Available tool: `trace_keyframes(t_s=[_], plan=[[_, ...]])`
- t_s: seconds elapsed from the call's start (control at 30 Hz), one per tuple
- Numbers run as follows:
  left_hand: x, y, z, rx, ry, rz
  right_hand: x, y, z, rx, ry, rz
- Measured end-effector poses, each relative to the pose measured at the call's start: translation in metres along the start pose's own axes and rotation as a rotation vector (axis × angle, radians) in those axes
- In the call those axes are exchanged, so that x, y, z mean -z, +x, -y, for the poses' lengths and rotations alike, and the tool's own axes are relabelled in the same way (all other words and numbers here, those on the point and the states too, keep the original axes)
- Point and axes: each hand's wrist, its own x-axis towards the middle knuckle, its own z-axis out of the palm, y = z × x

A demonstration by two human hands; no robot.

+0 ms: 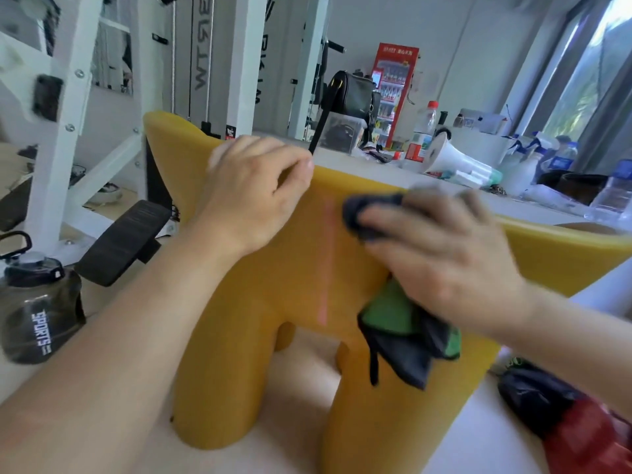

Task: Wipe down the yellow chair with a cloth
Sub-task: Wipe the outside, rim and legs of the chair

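At 8 o'clock a dark jug (37, 313) stands close under my left forearm, its white lettering reading "SPORTS". I judge a careless elbow could tip it. At 11 o'clock the white gym frame (201, 46) carries vertical black lettering that may be a brand, but it is turned and cut off, so I cannot read it.

My left hand (253, 196) curls its fingers over the top edge of the yellow chair (294, 275), which fills the middle of the view and runs out toward 3 o'clock. If that grip loosens, a hard rub may shove or rock the chair.

My right hand (444, 254), motion-blurred, holds the dark-and-green cloth (407, 333) bunched against the chair's face. A loose tail hangs toward 5 o'clock and could snag or leave patches unwiped.

At 1 o'clock a red cabinet (393, 94) has a header too small to read. A megaphone (455, 159) lies on the table just behind the chair's edge, where an overshooting stroke could knock it.
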Motion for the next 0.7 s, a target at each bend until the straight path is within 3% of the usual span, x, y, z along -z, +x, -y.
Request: trace_keyframes(t_s=[0.07,0.13,0.27,0.37,0.43,0.6,0.7], plan=[[-0.001,0.004,-0.002,0.024,-0.015,0.02,-0.001,0.018,-0.007,-0.119,-0.045,-0.102],[-0.002,0.004,-0.003,0.026,-0.007,0.026,-0.014,0.011,0.009,-0.098,-0.058,-0.104],[0.001,0.002,-0.003,0.023,0.004,0.043,-0.054,-0.052,0.06,0.176,0.045,0.198],[0.001,-0.001,-0.004,-0.012,0.004,0.066,-0.058,-0.065,0.069,0.238,0.059,0.389],[-0.001,-0.004,-0.001,-0.037,-0.051,0.017,-0.037,-0.054,0.052,0.163,0.098,0.329],[-0.004,-0.031,-0.01,-0.092,-0.169,-0.3,0.013,-0.01,-0.003,-0.055,0.036,0.018],[-0.016,-0.055,-0.015,-0.138,-0.235,-0.11,-0.014,-0.024,0.03,-0.042,0.024,0.054]])
